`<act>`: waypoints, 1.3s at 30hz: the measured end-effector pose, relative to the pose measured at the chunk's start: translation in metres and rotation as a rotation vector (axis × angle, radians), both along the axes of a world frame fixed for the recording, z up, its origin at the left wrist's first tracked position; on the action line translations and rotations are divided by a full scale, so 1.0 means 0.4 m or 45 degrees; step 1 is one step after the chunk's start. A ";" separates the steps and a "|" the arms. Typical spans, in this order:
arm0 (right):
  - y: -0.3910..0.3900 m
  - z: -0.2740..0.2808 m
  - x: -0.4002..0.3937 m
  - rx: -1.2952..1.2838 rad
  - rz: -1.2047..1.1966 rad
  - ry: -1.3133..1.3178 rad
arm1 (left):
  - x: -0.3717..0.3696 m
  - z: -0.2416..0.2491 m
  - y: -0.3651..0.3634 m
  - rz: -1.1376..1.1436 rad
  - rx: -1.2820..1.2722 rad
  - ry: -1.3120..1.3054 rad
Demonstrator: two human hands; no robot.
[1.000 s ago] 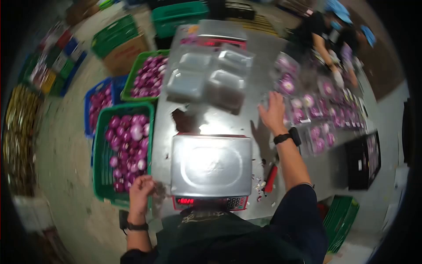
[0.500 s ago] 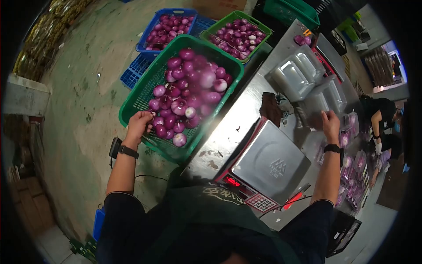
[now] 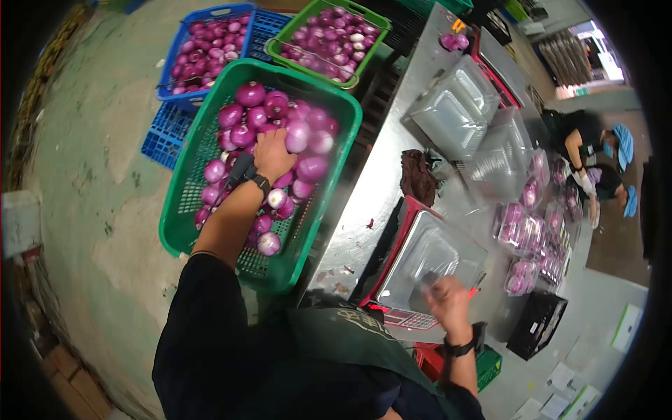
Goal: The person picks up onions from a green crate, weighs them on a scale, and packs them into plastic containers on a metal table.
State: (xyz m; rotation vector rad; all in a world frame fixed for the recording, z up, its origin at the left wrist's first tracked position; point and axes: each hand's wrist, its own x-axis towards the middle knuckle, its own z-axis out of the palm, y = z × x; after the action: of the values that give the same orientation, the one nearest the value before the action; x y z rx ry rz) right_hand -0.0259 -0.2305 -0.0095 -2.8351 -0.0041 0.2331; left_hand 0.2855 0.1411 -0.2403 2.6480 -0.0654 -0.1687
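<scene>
My left hand (image 3: 274, 155) is down in the green basket (image 3: 171, 210), its fingers curled over the red onions in the heap. A large red onion (image 3: 297, 135) touches its side; the fingertips are partly hidden. My right hand (image 3: 448, 302), a little blurred, pinches the near edge of a clear plastic container (image 3: 437, 255). That container lies on the steel plate of a red digital scale (image 3: 413, 320). The hand covers part of the keypad side. Behind the scale, a brown cloth (image 3: 418, 175) lies crumpled on the metal table (image 3: 350, 245).
Stacked clear containers (image 3: 448, 115) stand beyond the cloth. Packed onions (image 3: 521, 227) sit to the right, where two co-workers (image 3: 584, 140) in blue caps stand. A blue crate (image 3: 168, 73) and a light green crate (image 3: 383, 28) hold more onions. A black box (image 3: 537, 325) sits at lower right.
My left hand has moved from the basket's near-left side onto the middle of the onions. My right hand has come from the container stack to the scale, where a clear container now lies.
</scene>
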 end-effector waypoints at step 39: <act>0.246 0.113 -0.040 0.952 -0.199 -0.805 | -0.606 0.597 -0.222 -0.481 -2.076 1.004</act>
State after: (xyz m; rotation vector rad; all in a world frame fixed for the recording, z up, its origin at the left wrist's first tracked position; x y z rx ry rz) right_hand -0.0421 -0.1321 0.0356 -2.0379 -0.0036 -0.5818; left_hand 0.0433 0.0525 -0.0016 0.8247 -0.2835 -0.8272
